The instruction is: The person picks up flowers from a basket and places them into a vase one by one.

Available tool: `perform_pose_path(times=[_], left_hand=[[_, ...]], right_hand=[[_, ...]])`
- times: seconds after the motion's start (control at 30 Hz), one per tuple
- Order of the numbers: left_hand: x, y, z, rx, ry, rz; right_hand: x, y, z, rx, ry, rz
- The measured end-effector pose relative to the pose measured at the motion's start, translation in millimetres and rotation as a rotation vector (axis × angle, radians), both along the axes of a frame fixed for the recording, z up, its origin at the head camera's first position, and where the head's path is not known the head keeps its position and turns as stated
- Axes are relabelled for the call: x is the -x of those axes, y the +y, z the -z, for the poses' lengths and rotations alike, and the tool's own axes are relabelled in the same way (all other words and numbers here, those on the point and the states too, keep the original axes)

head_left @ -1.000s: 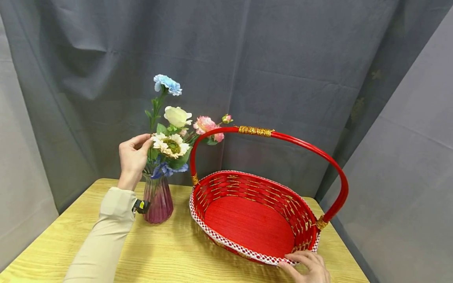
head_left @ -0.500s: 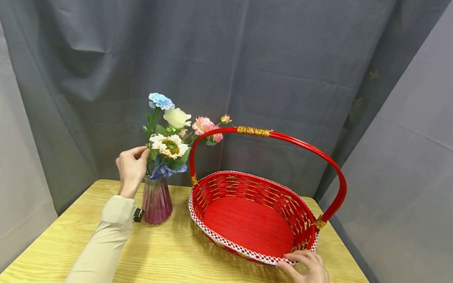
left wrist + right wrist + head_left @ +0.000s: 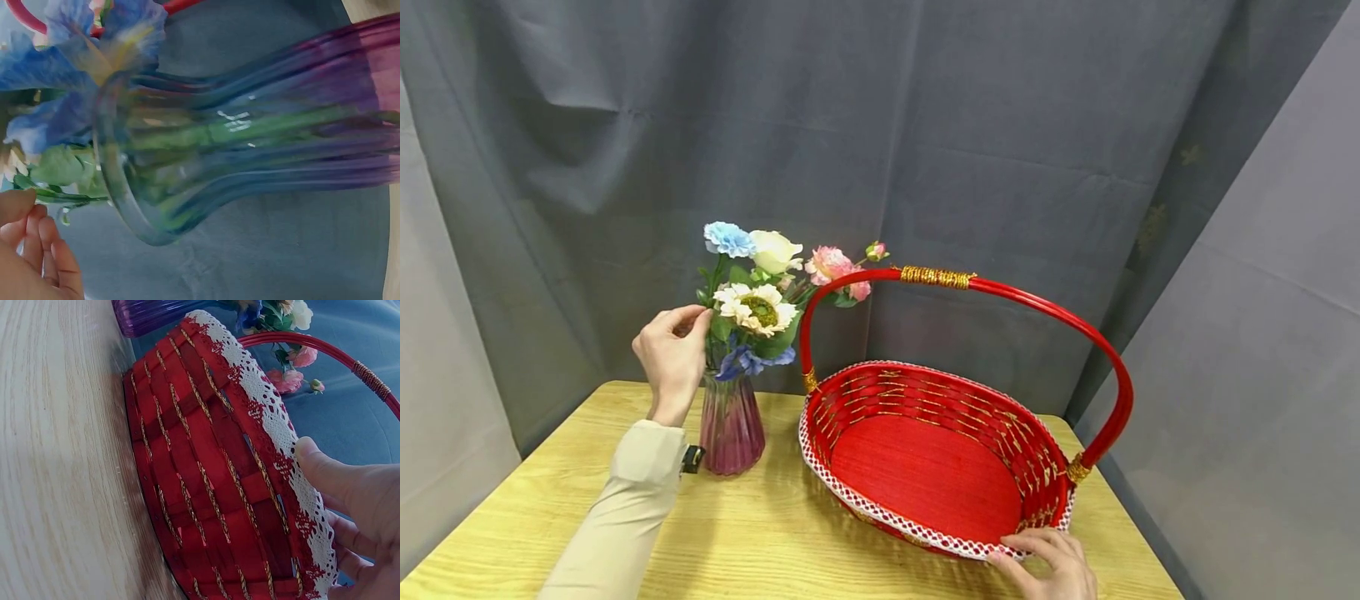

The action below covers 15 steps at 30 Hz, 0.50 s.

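My left hand (image 3: 672, 360) pinches the green stem of a light blue carnation (image 3: 728, 239) between thumb and fingertips, just left of the vase's mouth. The ribbed glass vase (image 3: 732, 427), clear above and purple below, stands upright. It bears a cream rose (image 3: 775, 252), a cream daisy-like flower (image 3: 756, 308), pink flowers (image 3: 831, 265) and a blue iris (image 3: 747, 360). In the left wrist view several stems (image 3: 206, 132) show through the glass. At the front right, my right hand (image 3: 1051, 562) grips the lace-trimmed rim of a red woven basket (image 3: 925, 475), thumb outside.
The basket's tall red handle (image 3: 1045, 304), wrapped with gold cord, arches up beside the pink flowers. Beneath everything lies a light wooden table (image 3: 752, 533). Grey curtains (image 3: 1000, 150) hang behind and at the sides.
My left hand has moved slightly down and left. The blue carnation has sunk with it, from well above the cream rose to beside it. My right hand stays on the basket rim.
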<state>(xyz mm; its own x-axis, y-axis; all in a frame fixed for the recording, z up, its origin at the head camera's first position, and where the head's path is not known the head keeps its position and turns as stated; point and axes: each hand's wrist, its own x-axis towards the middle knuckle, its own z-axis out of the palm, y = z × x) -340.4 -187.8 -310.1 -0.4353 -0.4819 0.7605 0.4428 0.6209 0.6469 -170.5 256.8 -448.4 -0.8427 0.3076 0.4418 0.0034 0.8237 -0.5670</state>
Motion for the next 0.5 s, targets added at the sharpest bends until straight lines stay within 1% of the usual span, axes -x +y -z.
perform_pose_path(times=[0.13,0.2,0.4,0.5], left_hand=[[-6.1,4.8,-1.9,0.008,0.023,0.016],[-9.0,7.9,-1.1,0.017,0.028,0.021],[-18.3,21.4,5.5,0.056,0.059,0.053],[-23.8,32.2,11.2,0.096,0.086,0.091]], right_hand=[[-0.1,-0.7,0.2,-0.001,0.006,-0.005],[-0.1,-0.7,0.3,0.002,0.003,-0.007],[0.7,1.1,0.9,-0.011,0.033,-0.013],[0.9,3.9,-1.8,-0.006,0.008,-0.018]])
